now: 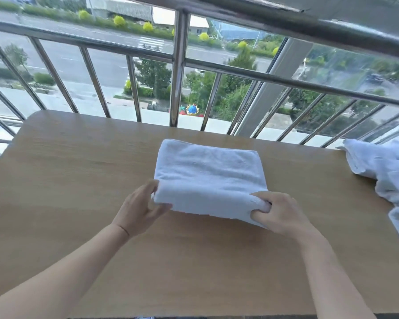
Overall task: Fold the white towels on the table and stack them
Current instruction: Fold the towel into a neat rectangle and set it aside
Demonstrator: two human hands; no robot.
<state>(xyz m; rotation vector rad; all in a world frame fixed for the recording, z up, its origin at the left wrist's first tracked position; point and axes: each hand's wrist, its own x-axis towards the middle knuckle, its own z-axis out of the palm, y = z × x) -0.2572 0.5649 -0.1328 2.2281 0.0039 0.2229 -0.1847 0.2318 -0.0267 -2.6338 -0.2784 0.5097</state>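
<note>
Folded white towel (209, 178) at mid-table, near the railing (240, 73) side. The left hand (138, 209) pinches its near left corner between thumb and fingers; the right hand (278, 214) is closed on the near right corner, seemingly so both ends of the thick near fold lift or square together. Unfolded towels (387, 178) lie heaped at the wooden table (67, 180)'s right edge, cut off by the frame; their number cannot be told. The right fingertips are buried in cloth.
</note>
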